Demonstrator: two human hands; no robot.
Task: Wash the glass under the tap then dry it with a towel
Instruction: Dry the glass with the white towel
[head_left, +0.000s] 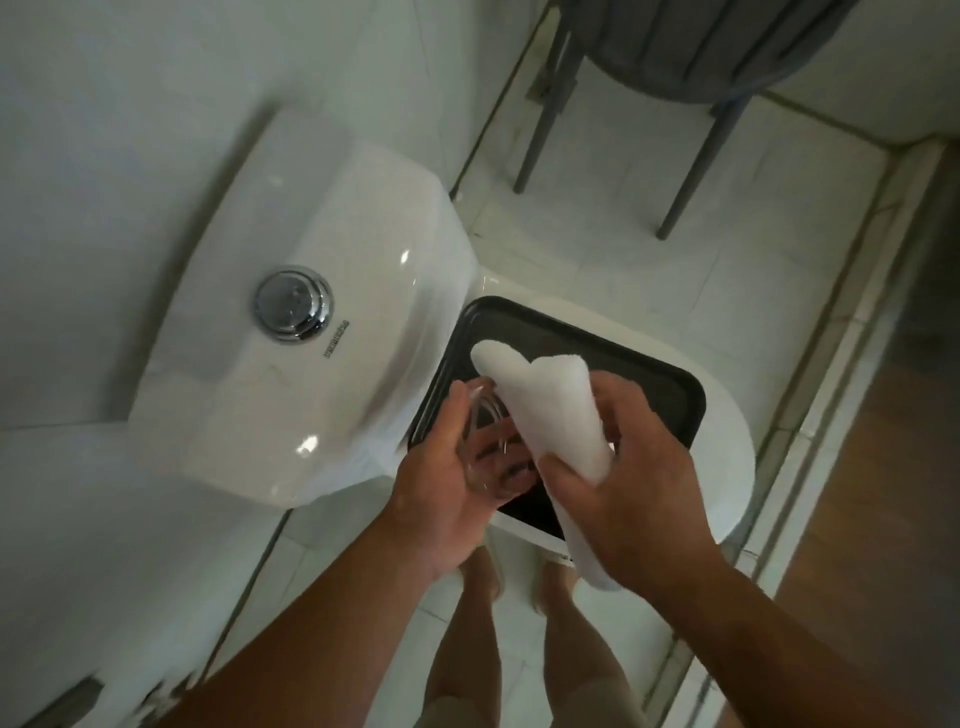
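Observation:
A clear drinking glass (491, 441) lies tilted in my left hand (447, 478), whose fingers curl round it from below. My right hand (639, 478) grips a white towel (550, 410), folded into a long wad. The towel's upper end lies against the glass's rim and side. Both hands hover over a black tray (660, 384) that rests on the closed toilet lid (727, 431). No tap is in view.
The white toilet cistern (311, 332) with a chrome flush button (293, 304) stands to the left. A grey chair (675, 62) stands at the back right on the white tiled floor (597, 249). My bare legs and feet (519, 582) show below.

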